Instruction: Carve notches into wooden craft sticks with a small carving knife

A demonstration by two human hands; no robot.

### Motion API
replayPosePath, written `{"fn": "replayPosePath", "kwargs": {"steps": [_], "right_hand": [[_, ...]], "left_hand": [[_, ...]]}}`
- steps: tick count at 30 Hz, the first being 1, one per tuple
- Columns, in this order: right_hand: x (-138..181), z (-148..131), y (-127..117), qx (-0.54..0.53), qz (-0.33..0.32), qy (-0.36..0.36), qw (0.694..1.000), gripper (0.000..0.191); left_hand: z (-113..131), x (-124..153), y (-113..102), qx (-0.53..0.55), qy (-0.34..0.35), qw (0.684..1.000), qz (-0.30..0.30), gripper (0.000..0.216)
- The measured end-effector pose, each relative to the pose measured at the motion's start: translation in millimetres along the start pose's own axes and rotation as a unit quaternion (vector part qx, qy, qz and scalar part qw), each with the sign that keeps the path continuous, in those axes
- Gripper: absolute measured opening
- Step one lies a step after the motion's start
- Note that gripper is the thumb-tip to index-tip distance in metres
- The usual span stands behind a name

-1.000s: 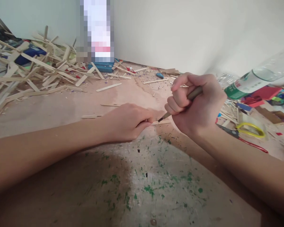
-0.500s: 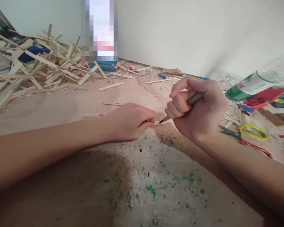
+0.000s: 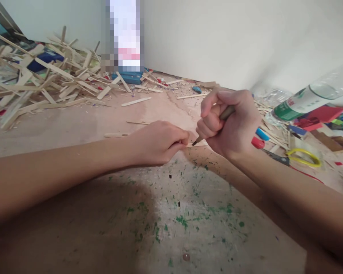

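The stick (image 3: 198,144) is a thin flat wooden craft stick lying on the board (image 3: 171,213) right between the two hands, and it looks super light and stiff but easy to snap or split along the grain, so I'd pin it flat close to the cut rather than out at the far end. That's about how it sits: the left hand (image 3: 157,142) has its fingertips pinched down on the stick's near end, pressing it to the board, and the right hand (image 3: 231,121) is curled into a tight fist round the knife (image 3: 214,123), tip touching the stick just beside the left fingertips. The board is scuffed brown wood with green paint flecks and cut marks, fairly grippy I'd guess. A big pile of sticks (image 3: 45,83) sits far left against the pale wall (image 3: 217,38), with a tilted bottle (image 3: 305,99), scissors (image 3: 297,160) and bright scraps off to the right.
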State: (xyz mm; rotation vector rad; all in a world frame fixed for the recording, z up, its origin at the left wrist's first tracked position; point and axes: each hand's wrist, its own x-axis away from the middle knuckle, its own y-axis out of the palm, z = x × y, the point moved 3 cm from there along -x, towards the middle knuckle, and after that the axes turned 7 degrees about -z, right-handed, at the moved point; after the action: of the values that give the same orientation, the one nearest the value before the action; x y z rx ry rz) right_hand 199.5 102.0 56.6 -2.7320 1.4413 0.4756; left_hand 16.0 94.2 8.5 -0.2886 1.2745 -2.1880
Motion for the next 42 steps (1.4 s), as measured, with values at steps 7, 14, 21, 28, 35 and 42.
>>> {"fn": "replayPosePath", "kwargs": {"steps": [7,14,21,28,35,42], "right_hand": [[2,2,-6,0.003,0.032,-0.011,0.999,0.028],[15,4,5,0.039,0.021,-0.032,0.999,0.030],[26,0,-5,0.030,0.028,-0.032,0.999,0.024],[26,16,-29,-0.012,0.008,-0.029,0.999,0.047],[32,40,-32,-0.027,0.094,0.043,0.994,0.045],[37,29,-18,0.023,0.150,0.072,0.986,0.047]], "left_hand": [[2,2,-1,0.003,-0.005,1.000,-0.002,0.023],[0,3,0,-0.006,-0.007,1.000,0.003,0.021],[2,5,0,-0.007,-0.017,1.000,-0.001,0.019],[-4,8,3,-0.013,-0.049,0.998,-0.044,0.025],[-14,18,4,-0.036,-0.023,0.997,-0.069,0.026],[-20,11,16,-0.107,0.038,0.986,-0.120,0.026]]}}
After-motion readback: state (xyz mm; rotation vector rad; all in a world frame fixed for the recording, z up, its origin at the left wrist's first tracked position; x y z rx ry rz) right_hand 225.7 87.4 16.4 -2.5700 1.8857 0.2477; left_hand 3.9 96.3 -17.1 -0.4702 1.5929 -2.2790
